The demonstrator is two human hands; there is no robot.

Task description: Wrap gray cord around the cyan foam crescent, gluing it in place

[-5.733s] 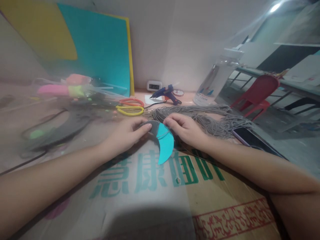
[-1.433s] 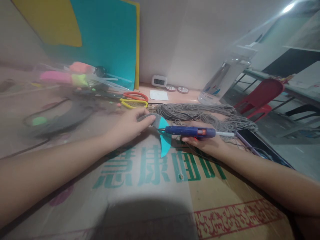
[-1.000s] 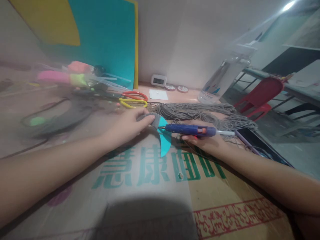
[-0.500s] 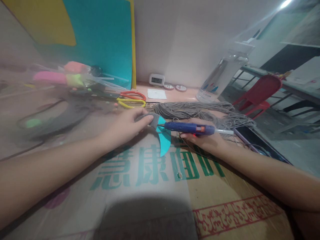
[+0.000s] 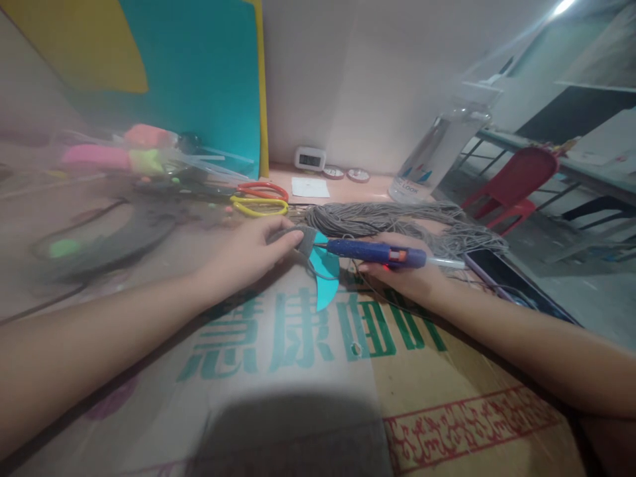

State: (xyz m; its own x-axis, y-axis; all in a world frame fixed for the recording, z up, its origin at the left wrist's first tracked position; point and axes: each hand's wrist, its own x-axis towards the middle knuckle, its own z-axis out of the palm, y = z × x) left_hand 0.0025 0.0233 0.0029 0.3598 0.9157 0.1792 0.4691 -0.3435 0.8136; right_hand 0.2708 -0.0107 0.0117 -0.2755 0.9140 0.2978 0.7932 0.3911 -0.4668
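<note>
Between the thumb and fingers of my left hand (image 5: 263, 248) is a blue crescent-shaped piece (image 5: 326, 281), its upper part covered by grey cord (image 5: 307, 240). A loose strand of the cord hangs across the blue surface. My right hand (image 5: 405, 271) is wrapped round a blue glue gun (image 5: 365, 250), with a clear glue stick (image 5: 446, 263) poking out of its back end. The metal nozzle points left and lies at the edge of the grey-covered part; whether it touches is too small to tell. A red light glows under the gun's body.
Behind my hands lies a bundle of grey cord (image 5: 348, 218), with scissors (image 5: 261, 207) to its left. A clear bottle (image 5: 422, 165), a small digital clock (image 5: 310, 159) and a phone (image 5: 517, 285) are around it. Printed cardboard (image 5: 308, 397) covers the table.
The glue gun's nozzle has shifted slightly up relative to the blue piece. The loose cord strand now droops lower across the blue surface. Both hands keep their hold.
</note>
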